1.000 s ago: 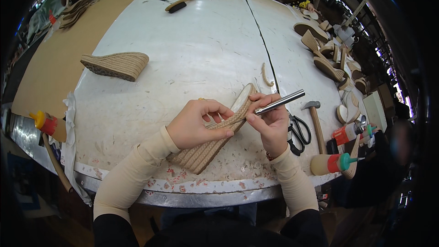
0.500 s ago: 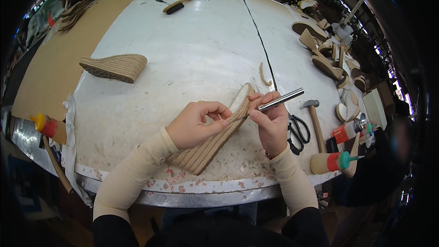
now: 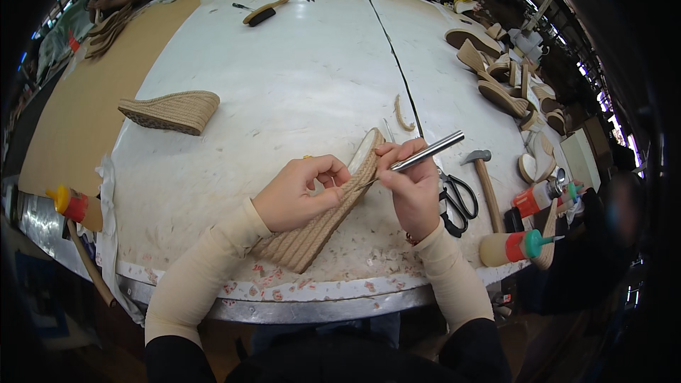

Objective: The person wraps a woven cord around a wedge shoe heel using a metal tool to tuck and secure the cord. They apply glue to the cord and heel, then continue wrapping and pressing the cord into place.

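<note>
Two hands work on one rope wedge sole (image 3: 323, 223) that lies near the front edge of the white desk (image 3: 284, 78). The left hand (image 3: 298, 195) has its grip closed around the side of the sole and pins it down. The right hand (image 3: 415, 188) has its grip closed on a thin metal tool (image 3: 425, 152), and the tip sits at the rope edge, close to the left fingers. I think the tip is sharp, but it is too small to tell. If the tool slips off the rope, it could poke the left fingers. If the left hand lets the sole slide, the tip could miss its spot. Scissors (image 3: 457, 198) and a hammer (image 3: 486, 181) lie just beside the right hand.
</note>
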`<action>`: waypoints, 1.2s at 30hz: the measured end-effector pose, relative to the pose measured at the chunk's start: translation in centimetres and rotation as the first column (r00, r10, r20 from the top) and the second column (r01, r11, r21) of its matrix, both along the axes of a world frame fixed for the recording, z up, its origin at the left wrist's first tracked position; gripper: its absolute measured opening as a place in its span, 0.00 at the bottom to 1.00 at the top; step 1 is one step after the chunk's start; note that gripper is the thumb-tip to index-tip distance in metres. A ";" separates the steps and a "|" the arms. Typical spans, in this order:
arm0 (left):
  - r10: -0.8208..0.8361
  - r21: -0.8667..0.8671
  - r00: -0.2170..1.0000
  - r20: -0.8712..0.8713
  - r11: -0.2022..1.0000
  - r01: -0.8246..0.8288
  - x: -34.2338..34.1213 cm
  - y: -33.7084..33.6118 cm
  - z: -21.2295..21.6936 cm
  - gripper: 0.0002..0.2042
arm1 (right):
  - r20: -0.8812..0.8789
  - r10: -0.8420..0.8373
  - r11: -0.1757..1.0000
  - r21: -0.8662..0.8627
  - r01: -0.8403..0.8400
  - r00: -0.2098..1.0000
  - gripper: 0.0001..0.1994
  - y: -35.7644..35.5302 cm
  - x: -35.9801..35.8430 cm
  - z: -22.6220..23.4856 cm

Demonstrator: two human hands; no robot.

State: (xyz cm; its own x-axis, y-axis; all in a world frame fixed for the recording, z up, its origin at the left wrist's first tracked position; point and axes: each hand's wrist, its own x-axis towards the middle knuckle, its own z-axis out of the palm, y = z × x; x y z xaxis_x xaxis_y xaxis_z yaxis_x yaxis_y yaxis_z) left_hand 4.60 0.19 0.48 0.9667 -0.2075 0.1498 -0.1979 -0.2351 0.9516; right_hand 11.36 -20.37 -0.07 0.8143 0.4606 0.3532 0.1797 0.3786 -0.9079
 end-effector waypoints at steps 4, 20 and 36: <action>0.017 0.004 1.000 -0.021 1.000 -0.017 -0.1 0.0 0.0 0.14 | -0.106 0.045 0.995 0.090 -0.036 0.993 0.16 -0.7 0.6 0.3; 0.004 -0.058 0.999 -0.046 0.998 -0.007 -0.1 -0.2 -0.1 0.17 | -0.035 -0.046 0.998 -0.055 0.044 0.998 0.17 0.1 0.8 0.3; -0.046 -0.043 0.997 -0.060 0.998 0.043 -0.3 0.0 0.2 0.16 | -0.082 0.005 1.000 -0.025 -0.007 0.997 0.16 0.5 1.5 0.3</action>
